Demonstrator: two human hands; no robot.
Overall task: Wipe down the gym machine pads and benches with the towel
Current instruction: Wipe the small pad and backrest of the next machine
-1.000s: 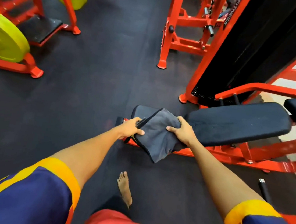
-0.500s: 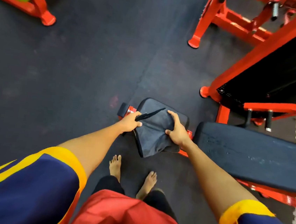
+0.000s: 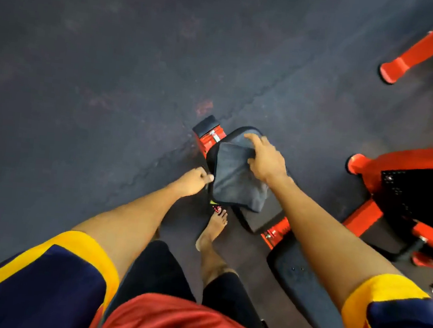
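On seat pad (image 3: 260,219), towel (image 3: 232,181) lies folded, long axis running near-to-far along the pad, far end tilted slightly left. Left hand (image 3: 193,182) pinches its left edge. Right hand (image 3: 266,159) presses flat on its far-right part, fingers extended.

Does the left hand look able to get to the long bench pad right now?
Probably not easily. The left hand seems to pinch the towel at the left of the seat pad, while the long bench pad lies beyond, partly under the right forearm.
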